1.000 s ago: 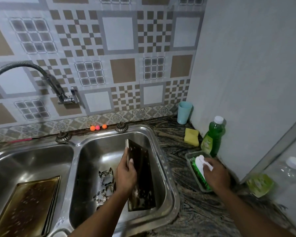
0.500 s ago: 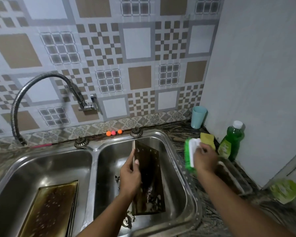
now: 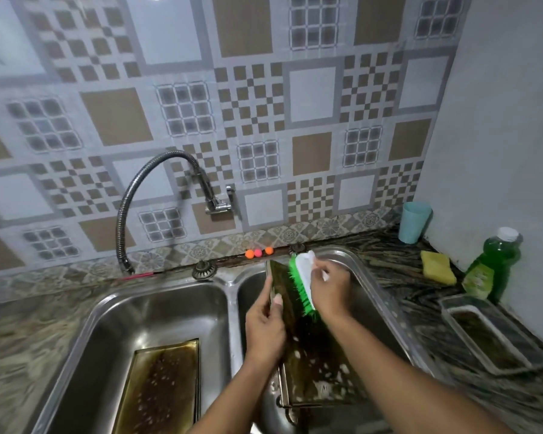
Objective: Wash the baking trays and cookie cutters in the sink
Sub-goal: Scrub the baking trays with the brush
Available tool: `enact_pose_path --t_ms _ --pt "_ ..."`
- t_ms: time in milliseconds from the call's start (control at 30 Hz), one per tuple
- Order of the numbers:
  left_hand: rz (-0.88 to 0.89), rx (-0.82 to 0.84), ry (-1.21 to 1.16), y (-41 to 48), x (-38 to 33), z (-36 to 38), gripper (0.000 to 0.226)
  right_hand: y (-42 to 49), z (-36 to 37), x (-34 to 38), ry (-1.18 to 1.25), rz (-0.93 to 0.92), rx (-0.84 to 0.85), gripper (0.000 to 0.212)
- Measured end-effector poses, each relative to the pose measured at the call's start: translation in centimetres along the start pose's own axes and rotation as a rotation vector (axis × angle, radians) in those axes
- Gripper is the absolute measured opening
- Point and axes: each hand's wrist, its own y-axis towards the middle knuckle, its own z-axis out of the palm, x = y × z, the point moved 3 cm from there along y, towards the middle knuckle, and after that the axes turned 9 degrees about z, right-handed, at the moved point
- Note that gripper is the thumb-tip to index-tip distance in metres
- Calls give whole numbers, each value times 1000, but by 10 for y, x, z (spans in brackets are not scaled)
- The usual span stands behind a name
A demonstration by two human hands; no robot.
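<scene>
Scrubbing is under way on one baking tray (image 3: 320, 364), which stands tilted on its edge in the right basin of the sink (image 3: 232, 296), its dark, stained face flecked with white suds toward the lower end. Of the two hands, the left hand (image 3: 265, 327) grips the tray's upper left edge, fingers curled round it, and steadies it. The right hand (image 3: 328, 289) is clasped round the white back of a green-bristled brush (image 3: 301, 283) whose bristles meet the upper part of the tray. By my reading the task is at an early stage: this tray is soaped but looks far from clean, and it has yet to be rinsed (no stream shows from the faucet (image 3: 129, 214), whose spout hangs behind the left basin). A second tray (image 3: 163, 386) lies flat in the left basin, brown and speckled, with neither hand near it, so it seems not yet washed. The cookie cutters I cannot pick out; a scrap of metal below the held tray's lower edge may be one, but it is too hidden to tell. On the table (image 3: 398, 270) to the right stand a green soap bottle (image 3: 496, 264), a yellow sponge (image 3: 438, 267) and a clear container (image 3: 496, 336), all well apart from the hands
</scene>
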Motion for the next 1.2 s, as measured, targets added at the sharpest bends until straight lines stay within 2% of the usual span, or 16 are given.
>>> enact_pose_path --t_ms 100,233,367,467,633,700,767,867,1000,1133,1200 --pt "-23 -123 17 20 12 -22 46 -39 28 11 -13 -187 188 17" --pt "-24 -121 9 22 11 -40 49 -30 21 -6 -40 5 37 17" --pt "-74 -215 -32 37 19 -56 52 -73 40 -3 -7 -148 155 16" --pt "-59 -215 -32 30 19 -60 48 -62 26 -27 -84 -3 31 14" --pt "-70 -274 -97 43 16 -63 44 -101 36 -26 67 -152 190 18" --pt "-50 -267 -98 38 24 -65 45 -89 26 -42 19 -54 113 15" --pt "-109 -277 -104 19 46 -15 45 -55 -12 -73 -38 26 93 15" --pt "-137 -310 -116 20 35 -9 44 -74 -12 -68 -23 -124 180 14" --pt "-152 -323 -107 28 39 -14 46 -53 -29 -88 -38 21 61 23" --pt "-124 -294 -80 33 27 -12 43 -81 -19 -72 -7 -124 186 20" --pt "-123 -304 -88 29 28 -3 44 -58 -38 -94 -30 -52 133 18"
